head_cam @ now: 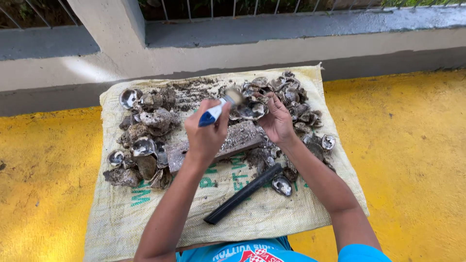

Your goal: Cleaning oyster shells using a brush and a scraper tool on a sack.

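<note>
Oyster shell [252, 110] sits gripped in our right hand [276, 119] at about one o'clock; our left hand [208, 131] clenches a toothbrush [221, 107], bristles seemingly touching it.

Sack [145, 228] lying on the floor [412, 145], shell heaps [145, 131] along its left edge and far right corner [291, 97], wooden block [238, 138] sitting mid-sack, rod [242, 194] lying toward the near edge, wall [291, 48] running behind.
</note>
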